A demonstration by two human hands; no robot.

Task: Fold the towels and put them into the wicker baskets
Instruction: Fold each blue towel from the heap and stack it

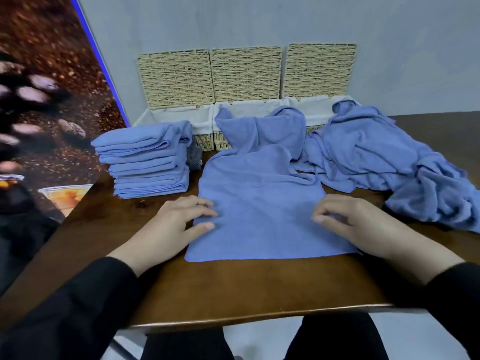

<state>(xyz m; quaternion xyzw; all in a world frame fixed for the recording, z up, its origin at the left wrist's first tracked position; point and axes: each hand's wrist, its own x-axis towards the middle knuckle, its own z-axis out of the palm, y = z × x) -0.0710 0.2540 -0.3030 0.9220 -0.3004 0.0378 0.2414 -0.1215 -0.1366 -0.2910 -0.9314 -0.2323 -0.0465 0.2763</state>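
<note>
Blue towel [259,209] spread flat at centre frame on dark wooden table [233,287]; near hem straight and parallel to the table's front edge, set back from it by a bare strip of wood. Far end of the towel rumpled, riding up against the front of the middle wicker basket [220,141]. Left hand [179,222] at the towel's left edge, lower centre-left: fingers loosely curved, fingertips and thumb on the cloth margin; pinch or mere touch cannot be told. Right hand [348,219] at the right edge, lower centre-right: fingers curled inward over the margin, cloth apparently gathered under the fingertips. Stack of folded towels [148,165] at centre-left, just beside the spread towel, narrow gap of bare wood between them; stack standing before the left wicker basket [200,120]. Heap of unfolded towels [389,162] at centre-right, reaching toward the right frame border and touching the spread towel's far right side. Right wicker basket [311,110] largely hidden behind that heap. All three lids [246,74] raised against the grey wall [259,19], white liners showing. Open wood in front of both hands and at the table's left corner. Black sleeves [78,307] across the lower frame.
</note>
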